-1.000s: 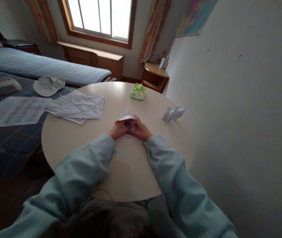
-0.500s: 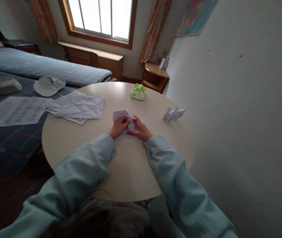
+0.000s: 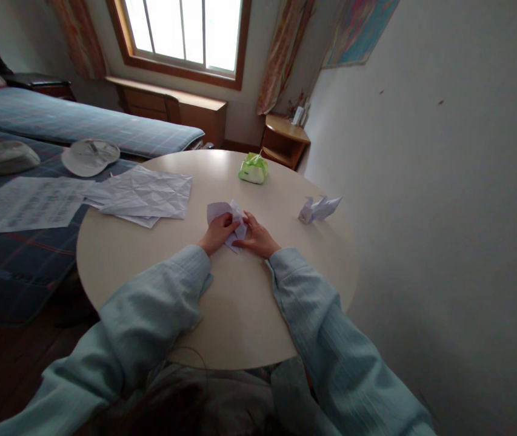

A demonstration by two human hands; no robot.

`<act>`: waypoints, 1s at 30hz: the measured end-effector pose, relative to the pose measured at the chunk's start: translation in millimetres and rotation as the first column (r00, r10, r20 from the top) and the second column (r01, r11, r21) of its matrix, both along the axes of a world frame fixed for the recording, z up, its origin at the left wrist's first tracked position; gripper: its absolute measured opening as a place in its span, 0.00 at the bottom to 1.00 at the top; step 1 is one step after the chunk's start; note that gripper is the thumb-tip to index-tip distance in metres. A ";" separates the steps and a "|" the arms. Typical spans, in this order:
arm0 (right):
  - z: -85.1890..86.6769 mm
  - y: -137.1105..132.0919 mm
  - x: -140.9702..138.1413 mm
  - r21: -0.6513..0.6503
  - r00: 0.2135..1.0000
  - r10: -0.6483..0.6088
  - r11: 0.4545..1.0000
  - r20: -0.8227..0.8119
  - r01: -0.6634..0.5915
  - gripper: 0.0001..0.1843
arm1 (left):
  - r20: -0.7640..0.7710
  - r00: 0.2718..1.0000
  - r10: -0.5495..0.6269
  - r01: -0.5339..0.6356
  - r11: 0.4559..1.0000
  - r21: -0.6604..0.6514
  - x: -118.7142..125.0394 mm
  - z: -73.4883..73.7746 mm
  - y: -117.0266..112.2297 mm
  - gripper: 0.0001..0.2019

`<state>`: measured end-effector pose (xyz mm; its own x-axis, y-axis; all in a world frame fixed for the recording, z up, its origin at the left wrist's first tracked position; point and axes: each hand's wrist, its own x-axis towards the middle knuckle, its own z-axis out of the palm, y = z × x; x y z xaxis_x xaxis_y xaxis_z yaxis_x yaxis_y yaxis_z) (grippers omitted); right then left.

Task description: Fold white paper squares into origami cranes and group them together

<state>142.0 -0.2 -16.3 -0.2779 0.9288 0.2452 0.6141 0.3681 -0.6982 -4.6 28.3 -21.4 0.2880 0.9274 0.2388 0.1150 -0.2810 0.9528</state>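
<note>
A partly folded sheet of white paper (image 3: 239,213) is between my hands over the middle of the round table (image 3: 240,327). My left hand (image 3: 219,233) grips its left part, thumb and fingers closed on it. From the other side my right hand (image 3: 258,237) holds the right edge, its thumb low and its fingers higher up. Both hands cover much of the paper, so its exact folds are hidden. To the right on the tabletop stands a folded white paper figure (image 3: 319,209), apart from my hands.
Creased paper sheets (image 3: 149,191) lie at the table's left edge, by printed pages (image 3: 35,200) on the bed. A green tissue pack (image 3: 253,169) sits at the far side. A white cap (image 3: 91,156) rests on the bed. The wall (image 3: 444,212) is close on the right.
</note>
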 end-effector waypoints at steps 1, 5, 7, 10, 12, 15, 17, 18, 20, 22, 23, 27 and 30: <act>-0.4 0.3 0.2 0.002 1.000 -0.001 1.000 0.001 0.001 0.53 | -0.010 1.000 -0.003 0.003 1.000 0.014 0.2 -0.5 -0.1 0.11; -3.6 2.0 1.1 0.027 1.000 0.008 1.000 0.006 -0.008 0.52 | -0.133 0.991 0.003 0.007 0.997 0.072 -0.1 1.4 -3.2 0.12; -5.2 2.5 1.3 0.049 1.000 0.011 0.999 0.017 -0.012 0.52 | -0.219 0.975 0.025 0.001 0.993 0.118 -0.7 3.7 -5.2 0.10; -6.1 3.0 1.6 0.083 0.998 0.006 0.997 0.055 -0.010 0.49 | -0.342 0.936 0.081 -0.013 0.981 0.196 -1.3 6.8 -7.4 0.07; -5.8 3.5 2.3 0.102 0.997 0.009 0.995 0.083 -0.018 0.46 | -0.392 0.914 0.104 -0.015 0.975 0.223 -1.2 8.0 -8.3 0.07; -5.2 4.8 4.4 0.124 0.994 0.026 0.991 0.104 -0.039 0.41 | -0.430 0.895 0.115 -0.017 0.974 0.226 -0.5 8.9 -9.3 0.08; -5.0 5.6 5.7 0.133 0.994 0.034 0.990 0.104 -0.048 0.39 | -0.444 0.888 0.122 -0.024 0.976 0.218 0.0 9.4 -10.2 0.08; -4.9 5.8 6.2 0.135 0.994 0.036 0.990 0.103 -0.050 0.37 | -0.449 0.885 0.125 -0.029 0.976 0.215 0.2 9.8 -10.7 0.09; -4.5 5.7 6.4 0.136 0.994 0.033 0.990 0.102 -0.047 0.35 | -0.452 0.883 0.130 -0.037 0.977 0.209 0.6 10.5 -11.7 0.10; -3.5 4.9 5.8 0.128 0.994 0.015 0.991 0.107 -0.028 0.32 | -0.456 0.880 0.133 -0.040 0.977 0.208 0.9 11.0 -12.3 0.09; -2.8 4.4 5.4 0.124 0.994 0.005 0.992 0.110 -0.018 0.31 | -0.456 0.880 0.134 -0.040 0.977 0.210 1.1 11.0 -12.5 0.07; 0.9 1.6 4.0 0.122 0.994 -0.016 0.993 0.104 0.003 0.29 | -0.398 0.908 0.133 -0.039 0.971 0.236 1.4 9.7 -12.3 0.05; 3.5 -0.3 3.9 0.133 0.996 -0.021 0.991 0.092 0.009 0.29 | -0.341 0.930 0.138 -0.051 0.967 0.250 1.3 8.6 -12.1 0.09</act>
